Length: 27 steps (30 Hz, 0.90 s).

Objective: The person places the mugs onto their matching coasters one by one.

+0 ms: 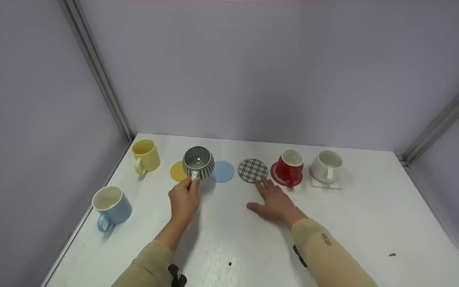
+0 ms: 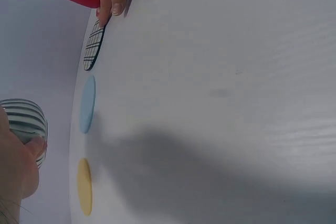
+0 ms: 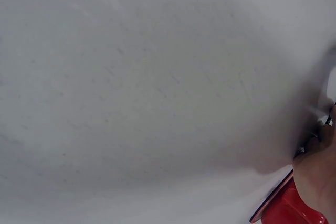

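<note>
A striped grey-and-white mug (image 1: 198,161) is held up by its handle in my left hand (image 1: 185,199). In the left wrist view the striped mug (image 2: 23,121) is raised off the table, the thumb against its side. Behind and below it lie a yellow round coaster (image 1: 177,172) and a light-blue round coaster (image 1: 223,172). My right hand (image 1: 275,201) is spread palm down, its fingertips touching the near edge of a black-and-white plaid coaster (image 1: 252,170). Just right of that, a red mug (image 1: 289,167) stands on a red coaster (image 1: 275,177).
A white mug (image 1: 326,166) stands at the right on a square coaster (image 1: 325,186). On the left side are a yellow mug (image 1: 146,155) and a light-blue mug (image 1: 114,209). Walls border the white table (image 1: 237,231) at the back and both sides.
</note>
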Available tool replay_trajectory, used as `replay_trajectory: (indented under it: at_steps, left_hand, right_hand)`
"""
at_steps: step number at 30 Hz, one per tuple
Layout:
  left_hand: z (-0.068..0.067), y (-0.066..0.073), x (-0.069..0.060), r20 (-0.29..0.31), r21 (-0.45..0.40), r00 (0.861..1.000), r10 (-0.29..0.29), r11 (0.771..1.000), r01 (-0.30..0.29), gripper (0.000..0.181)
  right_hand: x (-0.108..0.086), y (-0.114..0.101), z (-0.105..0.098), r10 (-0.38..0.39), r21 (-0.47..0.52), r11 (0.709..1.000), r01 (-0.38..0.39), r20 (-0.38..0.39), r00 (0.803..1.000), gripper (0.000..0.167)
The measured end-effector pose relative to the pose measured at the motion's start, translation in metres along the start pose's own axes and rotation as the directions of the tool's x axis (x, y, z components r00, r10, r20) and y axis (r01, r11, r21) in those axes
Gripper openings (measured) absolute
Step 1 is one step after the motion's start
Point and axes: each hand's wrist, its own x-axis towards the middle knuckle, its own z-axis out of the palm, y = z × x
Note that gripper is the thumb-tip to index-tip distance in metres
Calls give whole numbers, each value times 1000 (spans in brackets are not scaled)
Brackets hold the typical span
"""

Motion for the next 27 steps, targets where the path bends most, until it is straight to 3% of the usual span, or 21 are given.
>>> replay_trajectory:
  at_steps: [9, 22, 27]
  left_hand:
    - [18, 14, -5, 54, -53, 998, 13, 999, -10, 26]
    - [47, 28, -7, 108, -47, 994, 28, 999, -23, 26]
    - [55, 31, -8, 107, -48, 992, 62, 997, -57, 29]
  right_hand:
    - [-5, -5, 0, 10, 14, 1000, -10, 12, 1000, 94]
    - [-7, -7, 0, 0, -7, 1000, 0, 9, 1000, 94]
    - [-7, -7, 1, -18, -19, 1000, 18, -1, 1000, 95]
